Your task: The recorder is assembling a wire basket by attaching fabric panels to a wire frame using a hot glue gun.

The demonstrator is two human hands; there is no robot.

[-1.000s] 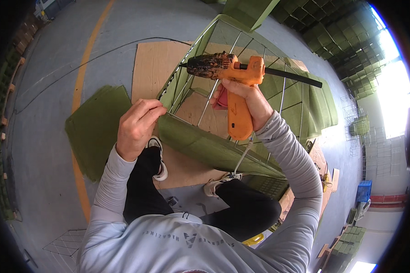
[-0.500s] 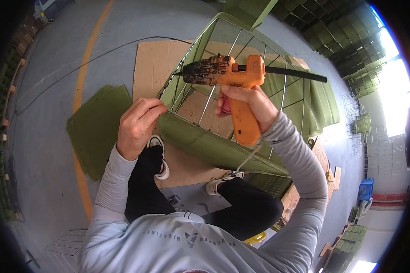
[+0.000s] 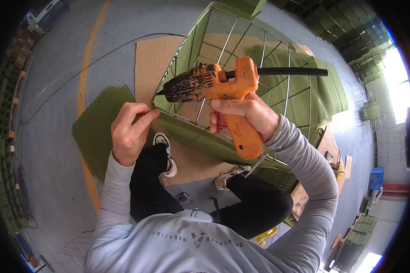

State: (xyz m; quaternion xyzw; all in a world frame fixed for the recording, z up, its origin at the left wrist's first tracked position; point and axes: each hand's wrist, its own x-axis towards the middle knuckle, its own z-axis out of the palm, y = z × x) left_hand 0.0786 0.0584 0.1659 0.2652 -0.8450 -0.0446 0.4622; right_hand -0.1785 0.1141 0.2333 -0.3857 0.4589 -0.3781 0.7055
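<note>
Left hand (image 3: 130,132) pinches the green fabric-covered wire frame (image 3: 187,129) spreading beyond its fingertips; right hand (image 3: 253,116) grips the glue gun (image 3: 228,91). Frame's probably light, soft-sided; grab the stiff rim (image 3: 196,28) imo.

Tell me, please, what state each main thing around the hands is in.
Glue gun: held by its handle in the right hand, front end smeared dark.
Glue stick: partly inserted, sticking out behind.
Wire frame: partly covered with green fabric.
Left hand: fingertips at the frame's near-left corner.
Green sheet: lying on the floor.
Cardboard: flat beneath the frame.
</note>
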